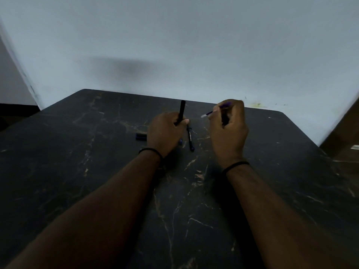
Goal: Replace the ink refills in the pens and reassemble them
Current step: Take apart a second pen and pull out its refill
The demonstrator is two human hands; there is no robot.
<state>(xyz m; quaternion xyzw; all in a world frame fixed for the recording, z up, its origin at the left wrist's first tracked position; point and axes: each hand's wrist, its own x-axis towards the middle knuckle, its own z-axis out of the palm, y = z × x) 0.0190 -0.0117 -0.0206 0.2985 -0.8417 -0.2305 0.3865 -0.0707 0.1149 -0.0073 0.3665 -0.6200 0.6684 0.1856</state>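
Note:
My left hand (165, 131) grips a black pen barrel (182, 110), which stands nearly upright above my fingers. My right hand (228, 131) holds a thin purple ink refill (215, 110) between fingertips, its pale tip pointing left toward the barrel, a short gap apart. A second black pen (190, 139) lies on the dark marble table (97, 152) just right of my left hand. A dark blue pen cap (141, 137) lies on the table left of that hand. A small purple piece (180, 141) peeks out below my left palm.
The table's far edge meets a pale wall (174, 55). A brown wooden surface (343, 136) stands beyond the right edge of the table. Both of my wrists wear black bands.

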